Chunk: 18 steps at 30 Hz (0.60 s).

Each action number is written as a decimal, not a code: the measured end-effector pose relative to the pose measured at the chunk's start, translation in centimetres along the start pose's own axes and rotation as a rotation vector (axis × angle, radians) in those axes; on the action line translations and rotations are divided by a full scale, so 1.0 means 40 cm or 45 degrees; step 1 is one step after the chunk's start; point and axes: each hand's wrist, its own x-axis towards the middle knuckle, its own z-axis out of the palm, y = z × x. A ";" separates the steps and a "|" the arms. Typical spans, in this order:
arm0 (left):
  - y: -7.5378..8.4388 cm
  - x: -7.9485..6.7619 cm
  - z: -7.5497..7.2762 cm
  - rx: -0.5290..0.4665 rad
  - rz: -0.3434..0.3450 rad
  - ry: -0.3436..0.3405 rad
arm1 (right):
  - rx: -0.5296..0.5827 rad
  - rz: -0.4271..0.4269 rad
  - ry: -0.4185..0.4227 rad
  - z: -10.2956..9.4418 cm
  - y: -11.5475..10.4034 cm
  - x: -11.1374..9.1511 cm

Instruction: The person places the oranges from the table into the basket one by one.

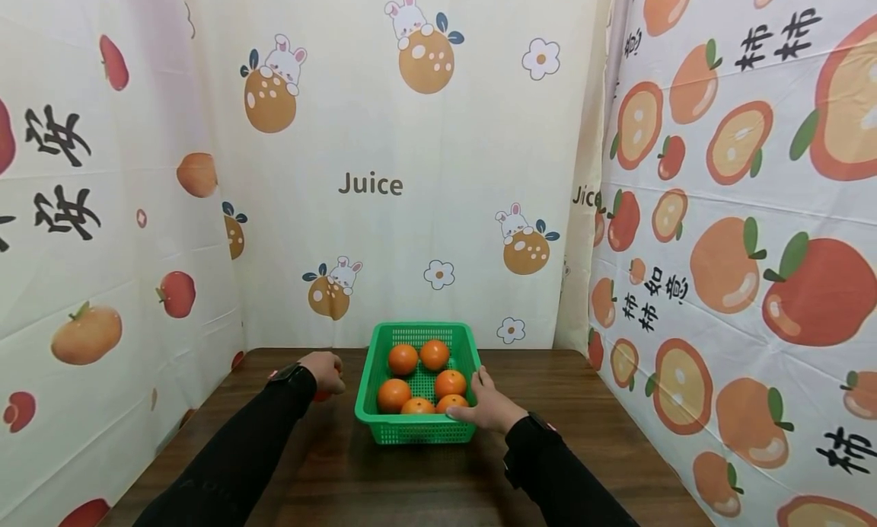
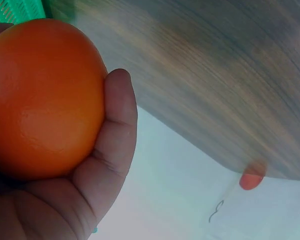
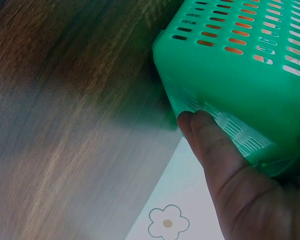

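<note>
In the head view, a green plastic basket [image 1: 425, 433] with slotted walls stands on the table, several oranges [image 1: 403, 359] lying in it. Left of the basket, my left hand [image 1: 325, 372] holds an orange above the tabletop. The left wrist view shows that orange [image 2: 45, 100] up close, with fingers curled around its side. My right hand [image 1: 495, 407] is at the basket's right front corner, its thumb over the rim and its fingers along the outer wall. From the right wrist, those fingers [image 3: 215, 150] look fairly straight against the basket; the thumb is hidden.
The dark wooden table [image 1: 315, 466] extends to both sides of the basket. Printed curtains hang close around it: a cream one [image 1: 466, 207] behind and fruit-patterned ones at left [image 1: 137, 283] and right [image 1: 674, 298].
</note>
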 end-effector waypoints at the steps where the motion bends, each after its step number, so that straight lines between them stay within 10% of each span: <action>1: 0.002 0.000 -0.001 0.000 0.007 0.006 | 0.002 0.000 0.000 0.000 0.000 0.001; 18: 0.059 -0.024 -0.019 0.059 0.086 0.031 | 0.012 -0.009 -0.004 -0.004 -0.009 -0.015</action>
